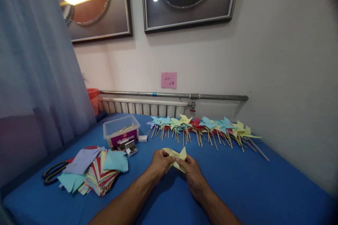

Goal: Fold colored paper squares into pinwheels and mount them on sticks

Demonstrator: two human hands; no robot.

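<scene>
1. The left grip (158, 164) is closed to a pinch, its thumb near the middle of a pale yellow paper (174, 153).
2. The right grip (194, 175) is likewise pinched closed on the same paper, its thumb just beside the other.
3. The paper sits between the two grips, above the blue-covered counter (253, 186), with folded points sticking up.
4. Left of the left grip lies a stack of cut papers (102, 177), red, yellow, blue and purple; farther left, partly under the papers, are black-handled scissors (54, 172).
5. Beyond the left grip and to its left stand a clear tub (112, 130) holding thin sticks (126, 127), a small open box (131, 147) near the tub's front, and a small white box (143, 139).
6. Beyond both grips, reaching off to the right, lies a row of coloured pinwheels (208, 123) on sticks.
</scene>
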